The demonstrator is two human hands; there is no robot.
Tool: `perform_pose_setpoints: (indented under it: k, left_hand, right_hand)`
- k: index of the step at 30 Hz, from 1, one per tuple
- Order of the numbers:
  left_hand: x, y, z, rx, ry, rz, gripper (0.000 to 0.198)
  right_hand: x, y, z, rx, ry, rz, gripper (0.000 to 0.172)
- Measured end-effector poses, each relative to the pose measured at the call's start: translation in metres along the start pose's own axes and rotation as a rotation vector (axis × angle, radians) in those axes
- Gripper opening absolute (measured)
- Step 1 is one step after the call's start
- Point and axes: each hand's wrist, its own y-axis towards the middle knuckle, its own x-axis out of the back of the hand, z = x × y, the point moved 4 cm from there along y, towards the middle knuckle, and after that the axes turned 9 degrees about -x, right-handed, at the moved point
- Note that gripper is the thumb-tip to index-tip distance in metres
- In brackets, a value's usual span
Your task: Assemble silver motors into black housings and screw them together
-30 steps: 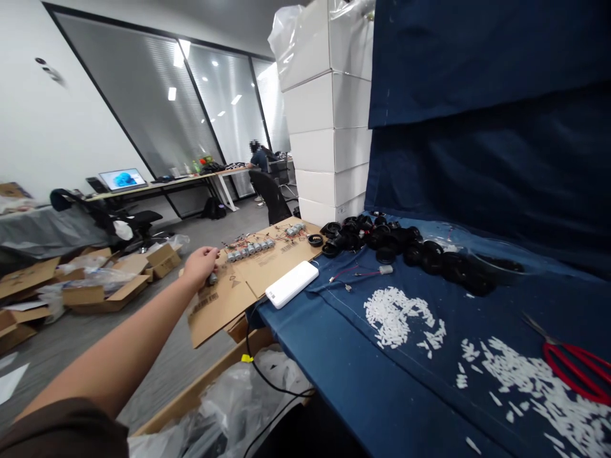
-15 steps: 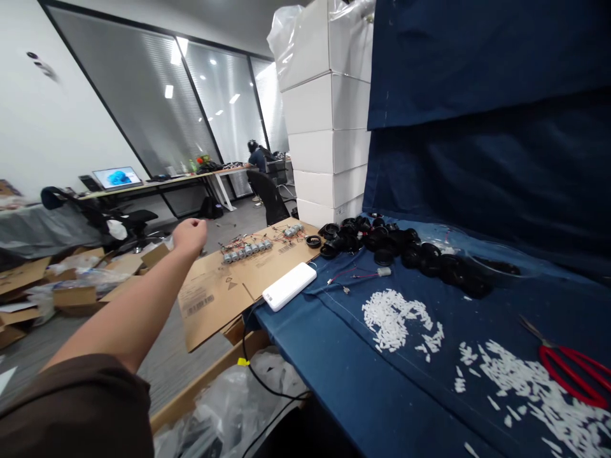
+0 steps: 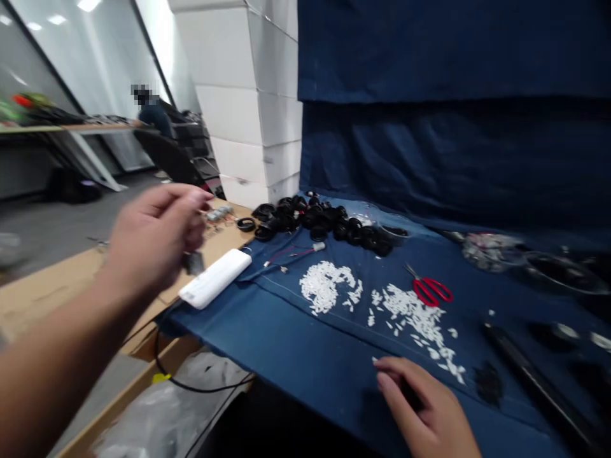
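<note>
My left hand [image 3: 153, 242] hovers, blurred, over the cardboard sheet [image 3: 48, 292] left of the white power bank [image 3: 214, 286]. Its fingers are pinched together and a small dark part [image 3: 193, 262] hangs below them. My right hand [image 3: 424, 407] rests on the blue cloth [image 3: 296, 343] at the near edge with fingers curled; a dark shape sits under them that I cannot make out. Two piles of white plastic bits [image 3: 327, 286] lie between the hands, with red scissors [image 3: 429, 289] beside them. A small motor with wires [image 3: 317, 247] lies in front of a heap of black rings [image 3: 315, 219].
Stacked white boxes [image 3: 248, 114] stand at the back left against a blue cloth backdrop. Clear bowls [image 3: 487, 245] and a black bar [image 3: 534, 375] are on the right. A black cable [image 3: 191, 385] hangs off the table edge. A person [image 3: 153, 114] sits at a far desk.
My view has swung right and down. My left hand has come back from the far cardboard toward the power bank, pinched on a small part. My right hand has come into view.
</note>
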Motion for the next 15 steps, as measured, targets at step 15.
perform_pose_setpoints:
  k: [15]
  left_hand:
    - [-0.254, -0.122, -0.018, 0.496, -0.695, 0.883, 0.027]
  right_hand:
    - [0.006, 0.088, 0.022, -0.182, 0.425, 0.144, 0.038]
